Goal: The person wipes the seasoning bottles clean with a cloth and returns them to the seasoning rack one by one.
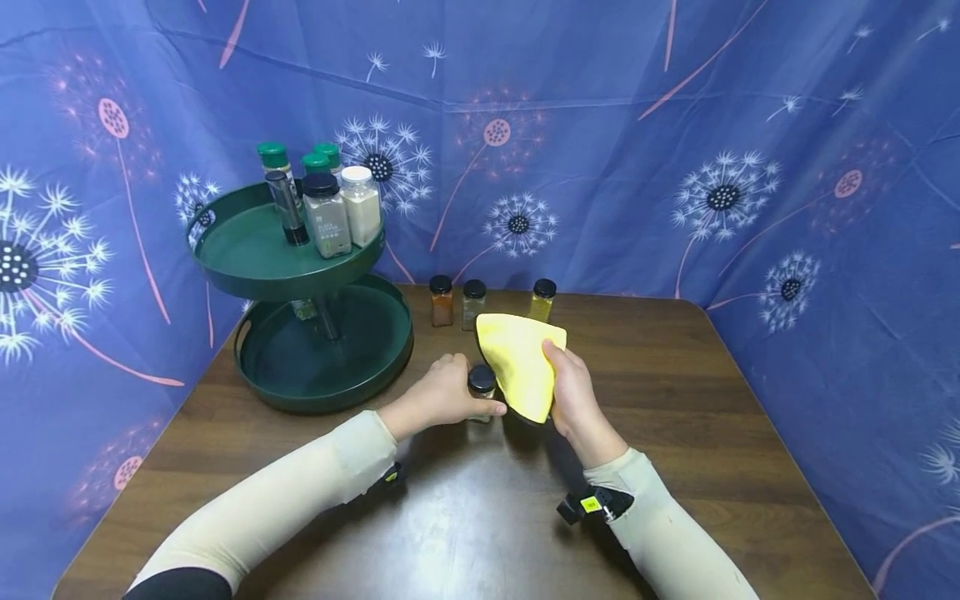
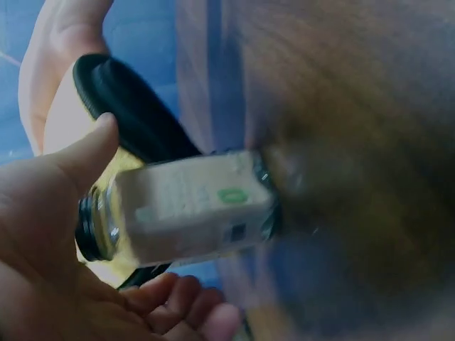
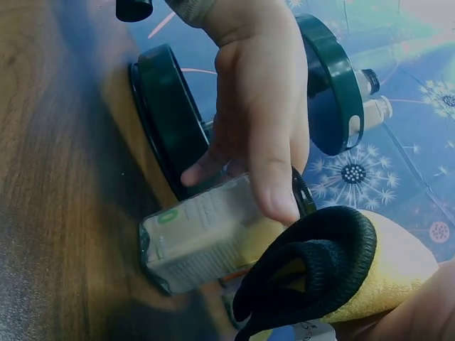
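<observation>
A clear spice jar (image 1: 482, 392) with a black lid and pale contents stands upright on the table. My left hand (image 1: 442, 393) is right beside it, thumb in front and fingers behind. In the left wrist view, the jar (image 2: 199, 206) shows a green label mark between the spread thumb (image 2: 89, 153) and loosely bent fingers. My right hand (image 1: 576, 396) grips a yellow cloth (image 1: 519, 362) with dark edging, thumb on its near face. The folded dark edge (image 3: 320, 263) overlaps the jar's lid end in the right wrist view.
A green two-tier round rack (image 1: 322, 392) stands at the left; several jars, including a white-lidded jar (image 1: 362, 208), sit on its upper tier. Along the table's back stand an orange-brown spice jar (image 1: 442, 307), a greyish jar (image 1: 472, 308) and a yellow jar (image 1: 542, 307). A patterned blue curtain (image 1: 600, 167) hangs behind.
</observation>
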Demonstrator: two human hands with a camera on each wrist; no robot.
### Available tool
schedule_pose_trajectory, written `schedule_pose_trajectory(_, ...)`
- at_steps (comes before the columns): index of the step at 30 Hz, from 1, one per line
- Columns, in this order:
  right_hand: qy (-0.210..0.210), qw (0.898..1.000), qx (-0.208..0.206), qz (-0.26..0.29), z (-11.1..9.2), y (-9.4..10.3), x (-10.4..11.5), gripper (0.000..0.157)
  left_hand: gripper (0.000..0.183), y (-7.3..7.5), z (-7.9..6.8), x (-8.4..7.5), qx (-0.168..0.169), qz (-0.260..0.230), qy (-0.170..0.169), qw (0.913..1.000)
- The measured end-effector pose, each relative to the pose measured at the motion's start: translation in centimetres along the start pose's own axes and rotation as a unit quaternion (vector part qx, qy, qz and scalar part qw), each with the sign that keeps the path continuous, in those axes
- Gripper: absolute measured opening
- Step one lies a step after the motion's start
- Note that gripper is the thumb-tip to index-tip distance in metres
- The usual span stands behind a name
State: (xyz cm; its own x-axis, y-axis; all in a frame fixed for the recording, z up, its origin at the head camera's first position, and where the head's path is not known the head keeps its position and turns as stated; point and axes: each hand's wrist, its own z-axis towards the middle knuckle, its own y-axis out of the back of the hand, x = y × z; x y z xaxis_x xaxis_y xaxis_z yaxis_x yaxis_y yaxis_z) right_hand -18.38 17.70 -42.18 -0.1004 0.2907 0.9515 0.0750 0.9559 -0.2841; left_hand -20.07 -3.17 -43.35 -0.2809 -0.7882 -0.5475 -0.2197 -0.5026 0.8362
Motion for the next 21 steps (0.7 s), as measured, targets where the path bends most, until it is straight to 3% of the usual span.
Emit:
schedule_pose_trajectory(2, 0.003, 1.000, 0.001, -0.004, 0.0, -0.1, 0.0, 0.036, 0.084, -0.3, -0.1, -0.1, -0.013, 0.002, 0.013, 0.9998)
schedule_pose_trajectory(7, 0.016, 1.000, 0.008, -0.011, -0.2, -0.3, -0.2, 0.038, 0.060, -0.6, 0.1, -0.1, -0.021, -0.041, 0.016, 0.9988)
schedule_pose_trajectory(13, 0.020, 1.000, 0.021, -0.006, -0.5, -0.6, -0.2, 0.039, 0.045, -0.1, 0.5, -0.1, -0.013, -0.076, -0.002, 0.9970)
schedule_pose_trajectory(21, -0.004, 0.999, 0.032, 0.017, -0.2, -0.6, -1.3, 0.038, 0.036, 0.4, 1.0, 0.2, -0.005, -0.078, -0.036, 0.9963)
